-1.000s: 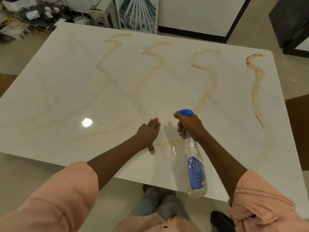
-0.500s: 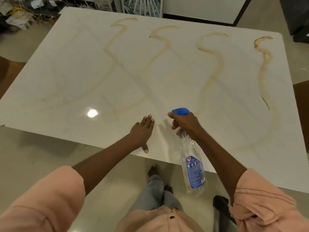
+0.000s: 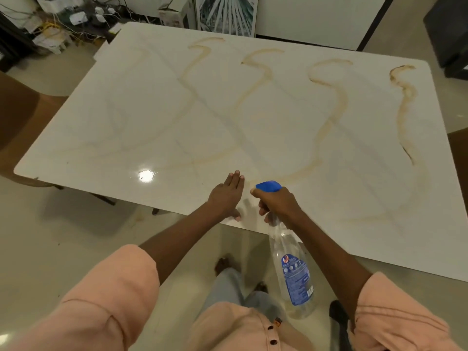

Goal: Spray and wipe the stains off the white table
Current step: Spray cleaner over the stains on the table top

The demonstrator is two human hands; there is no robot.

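Observation:
The white table (image 3: pixel 126 127) fills the middle of the view and carries several wavy brown stains (image 3: pixel 405 110) running from its far edge toward me. My right hand (image 3: pixel 277 202) grips the neck of a clear spray bottle (image 3: pixel 293 272) with a blue nozzle (image 3: pixel 269 186), held tilted over the table's near edge, nozzle pointing forward. My left hand (image 3: pixel 226 196) lies flat on the tabletop just left of the nozzle, fingers together and stretched out, holding nothing.
Brown chairs stand at the left (image 3: pixel 17 117) and right (image 3: pixel 459 158) sides of the table. Cables and boxes (image 3: pixel 63 24) clutter the floor at the far left. A framed picture (image 3: pixel 226 13) leans behind the table. A dark cabinet (image 3: pixel 448 31) stands far right.
I have stepped back: the table's near edge has slid away, so the bottle body now hangs over the floor. Both hands keep their pose near the edge.

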